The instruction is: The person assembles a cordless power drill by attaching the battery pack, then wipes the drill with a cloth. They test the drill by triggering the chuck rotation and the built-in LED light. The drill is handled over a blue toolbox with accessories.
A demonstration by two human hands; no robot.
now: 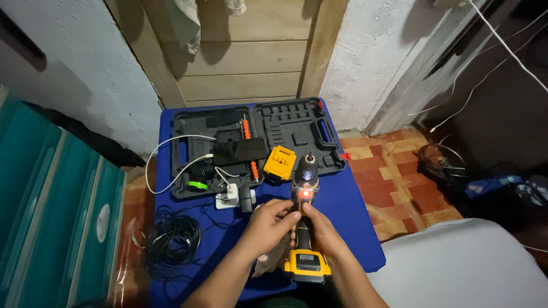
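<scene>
Head view shows both hands closed around a cordless drill (pixel 304 219) held upright over the near edge of a blue table (pixel 348 205). The left hand (pixel 268 225) wraps the drill's body from the left, fingers curled, thumb near a small glowing red light on the housing. The right hand (pixel 322 231) grips it from the right, fingers folded around the handle. The drill's yellow-and-black battery base (pixel 307 266) sits nearest the camera, with a small pale rectangular label on its face; the chuck points to the far side.

Just beyond the chuck lies an open black moulded tool case (pixel 297 128), spread across the far half of the table. A yellow battery pack (pixel 279 162) rests on the case near its middle. A white cable (pixel 171 154) loops over the case's left half, ending near a white plug adapter (pixel 228 197). A coil of black wire (pixel 171 239) lies at the table's near left.
</scene>
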